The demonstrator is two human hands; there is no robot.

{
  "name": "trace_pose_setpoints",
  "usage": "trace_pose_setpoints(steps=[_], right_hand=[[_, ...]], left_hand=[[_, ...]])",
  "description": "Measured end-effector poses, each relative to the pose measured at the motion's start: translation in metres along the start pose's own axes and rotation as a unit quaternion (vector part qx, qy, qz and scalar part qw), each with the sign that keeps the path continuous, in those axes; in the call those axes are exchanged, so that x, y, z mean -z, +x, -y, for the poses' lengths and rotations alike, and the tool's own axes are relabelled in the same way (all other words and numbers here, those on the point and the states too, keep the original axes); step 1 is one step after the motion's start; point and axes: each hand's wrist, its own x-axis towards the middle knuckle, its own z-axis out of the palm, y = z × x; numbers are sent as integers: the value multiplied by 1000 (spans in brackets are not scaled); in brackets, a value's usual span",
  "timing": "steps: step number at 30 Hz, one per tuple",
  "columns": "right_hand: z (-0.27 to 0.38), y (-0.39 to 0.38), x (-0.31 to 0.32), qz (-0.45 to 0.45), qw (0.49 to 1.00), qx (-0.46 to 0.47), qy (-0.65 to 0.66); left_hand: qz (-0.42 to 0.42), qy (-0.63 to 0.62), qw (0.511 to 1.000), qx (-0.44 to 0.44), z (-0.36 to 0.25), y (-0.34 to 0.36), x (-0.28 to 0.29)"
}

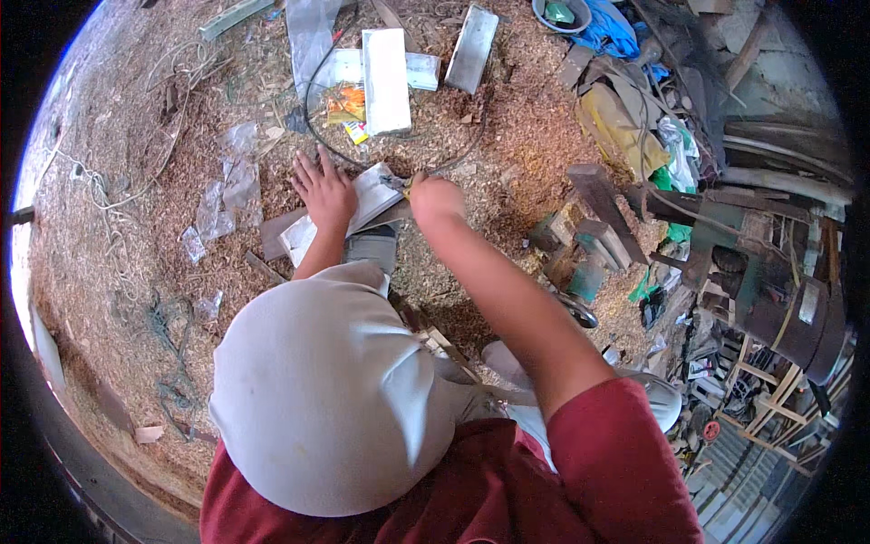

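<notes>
the person crouches over a floor strewn with wood shavings [517,231], and the pale narrow board [372,194] being worked on lies slantwise in front of the cap [317,399], across a flat brown board [277,232]. the left hand [326,192] is loose and splayed, palm down over the pale board, grasping nothing. the right hand [437,199] is clenched around a small hand tool [396,184] at the board's far right end; the fist hides most of it, so i cannot tell its exact kind. a thin dark cable [307,98] loops close beyond both hands, and a broad white slab [387,83] lies past it. the step in hand looks like working that end with the tool while the left hand braces the piece. the next move seems to call for firm pressure from the left palm and a controlled right wrist, with the left fingers well clear of the tool.
</notes>
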Motion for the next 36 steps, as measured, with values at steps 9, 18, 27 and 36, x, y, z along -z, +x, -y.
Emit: trace_pose_setpoints(steps=[9,18,27,36], right_hand=[[-55,-4,-26,-36,981,-47,187],[-68,3,-8,-34,915,-60,399],[-54,-26,-58,11,783,-45,620],[-55,-51,-39,87,470,-17,878]], left_hand=[[-67,-73,994,-36,3,-2,8],[-61,-169,975,-128,2,-4,39],[111,-186,925,-312,13,0,58],[230,-370,879,-195,32,41,41]])
